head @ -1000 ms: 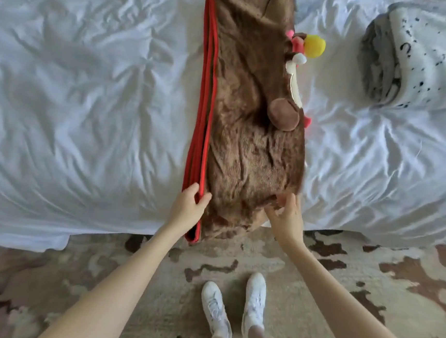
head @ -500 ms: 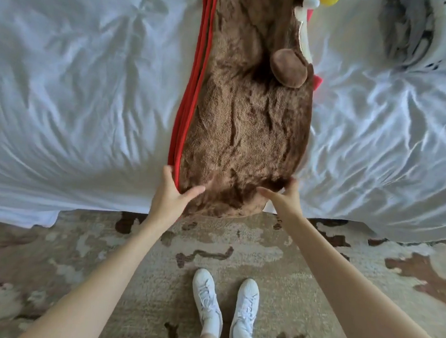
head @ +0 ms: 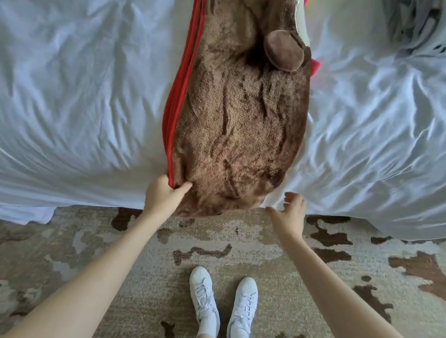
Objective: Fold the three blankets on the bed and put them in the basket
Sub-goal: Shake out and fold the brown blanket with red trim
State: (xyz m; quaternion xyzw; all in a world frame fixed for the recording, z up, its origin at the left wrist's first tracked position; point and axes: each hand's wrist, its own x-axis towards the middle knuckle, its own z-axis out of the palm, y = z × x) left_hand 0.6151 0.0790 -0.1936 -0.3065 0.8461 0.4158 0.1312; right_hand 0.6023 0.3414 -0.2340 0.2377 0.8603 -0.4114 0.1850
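A brown plush blanket (head: 242, 122) with a red edge along its left side lies folded into a long strip across the white bed (head: 75, 88), its near end hanging over the bed's edge. A round brown ear patch sits on its upper right. My left hand (head: 161, 197) grips the blanket's near left corner at the red edge. My right hand (head: 289, 211) hovers just right of the near end, fingers apart, holding nothing. A white blanket with black specks (head: 439, 26) lies bunched at the top right of the bed. No basket is in view.
A beige and brown patterned rug (head: 46, 261) covers the floor in front of the bed. My feet in white sneakers (head: 222, 301) stand on it close to the bed's edge. The white sheet hangs over the bed's side.
My right hand has let go of the blanket's near right corner and drawn back to the right. The left hand keeps its grip. The view has moved closer to the bed's edge.
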